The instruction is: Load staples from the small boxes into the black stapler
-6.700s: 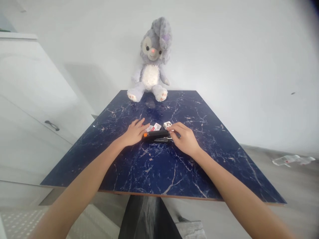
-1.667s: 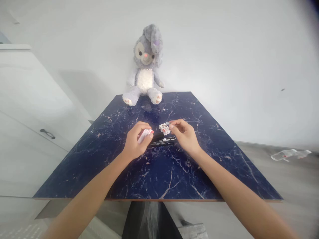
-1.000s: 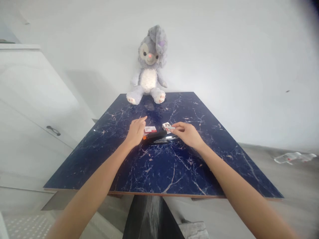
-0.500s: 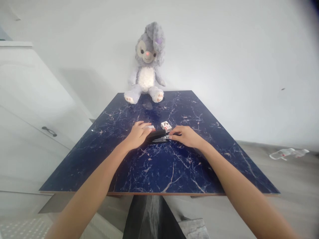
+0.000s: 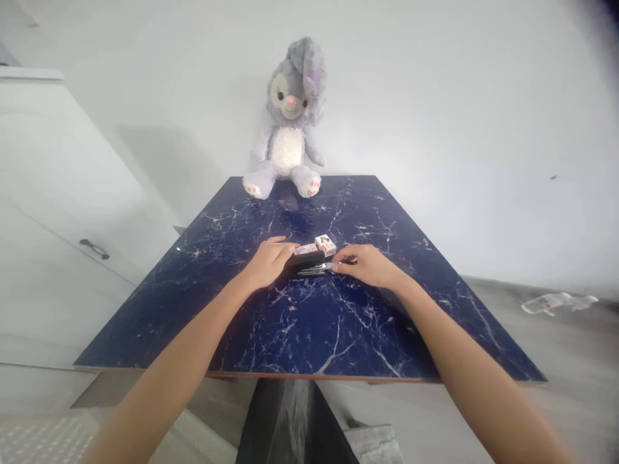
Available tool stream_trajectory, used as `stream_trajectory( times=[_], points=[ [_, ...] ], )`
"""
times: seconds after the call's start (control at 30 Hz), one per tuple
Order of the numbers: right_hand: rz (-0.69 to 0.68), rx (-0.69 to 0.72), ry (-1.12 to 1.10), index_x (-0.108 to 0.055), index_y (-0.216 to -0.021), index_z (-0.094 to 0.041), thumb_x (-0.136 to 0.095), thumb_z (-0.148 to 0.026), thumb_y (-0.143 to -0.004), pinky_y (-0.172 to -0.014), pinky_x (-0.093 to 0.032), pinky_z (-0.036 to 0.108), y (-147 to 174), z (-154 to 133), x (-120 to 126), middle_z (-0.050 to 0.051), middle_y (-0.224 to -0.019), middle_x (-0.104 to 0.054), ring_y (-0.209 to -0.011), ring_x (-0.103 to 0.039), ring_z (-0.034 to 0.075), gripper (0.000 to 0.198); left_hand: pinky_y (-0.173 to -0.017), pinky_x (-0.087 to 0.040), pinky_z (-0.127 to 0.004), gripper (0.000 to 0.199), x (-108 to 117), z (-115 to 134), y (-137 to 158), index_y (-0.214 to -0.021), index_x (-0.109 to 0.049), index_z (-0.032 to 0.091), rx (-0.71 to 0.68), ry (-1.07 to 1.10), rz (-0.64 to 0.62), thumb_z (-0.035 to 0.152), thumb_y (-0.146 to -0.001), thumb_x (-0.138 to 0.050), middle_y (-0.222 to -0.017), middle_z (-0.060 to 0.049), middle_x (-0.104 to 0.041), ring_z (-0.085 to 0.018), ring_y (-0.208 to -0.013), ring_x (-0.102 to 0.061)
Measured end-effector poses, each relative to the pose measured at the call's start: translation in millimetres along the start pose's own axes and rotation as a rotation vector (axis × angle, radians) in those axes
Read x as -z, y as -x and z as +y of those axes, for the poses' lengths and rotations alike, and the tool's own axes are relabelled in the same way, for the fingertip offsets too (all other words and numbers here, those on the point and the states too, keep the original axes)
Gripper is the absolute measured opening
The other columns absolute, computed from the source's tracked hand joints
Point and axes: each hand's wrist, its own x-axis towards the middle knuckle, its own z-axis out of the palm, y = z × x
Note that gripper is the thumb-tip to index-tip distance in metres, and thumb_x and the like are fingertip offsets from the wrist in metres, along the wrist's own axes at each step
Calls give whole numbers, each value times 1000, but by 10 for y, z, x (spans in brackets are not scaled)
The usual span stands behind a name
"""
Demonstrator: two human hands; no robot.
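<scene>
A black stapler (image 5: 309, 260) lies on the table between my hands, with a bright metal strip along its near side. My left hand (image 5: 267, 261) is closed around its left end, thumb along the top and the other fingers partly hidden. At the right end, my right hand (image 5: 360, 264) pinches a thin metal piece (image 5: 329, 266) that sticks out of the stapler. Just behind the stapler lies a flat white and red packet (image 5: 305, 249), close to my left fingertips. Beside that packet stands a small white box (image 5: 325, 245) with red and dark print.
The tabletop (image 5: 333, 322) is dark blue with a marbled pattern. A grey plush rabbit (image 5: 289, 122) sits at its far edge against the wall. To the left is a white cabinet (image 5: 58, 225); clear plastic bottles (image 5: 556, 303) lie on the floor to the right.
My right hand has shifted slightly right, and more of the metal piece shows out of the stapler's end. My left fingers have drawn back from the white and red packet, which shows more fully.
</scene>
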Motion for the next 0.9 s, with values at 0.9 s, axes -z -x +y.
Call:
stream_trajectory(
  times=[0.9],
  points=[
    [41, 53, 110, -74, -91, -28, -62, -31, -91, -75, -50, 32, -2, -102, -19, -1, -91, -77, -81, -70, 20, 13, -87, -46, -40, 39, -4, 60, -12, -95, -75, 23, -7, -98, 209, 39, -101, -40, -94, -5, -76, -25, -92, -64]
  ],
)
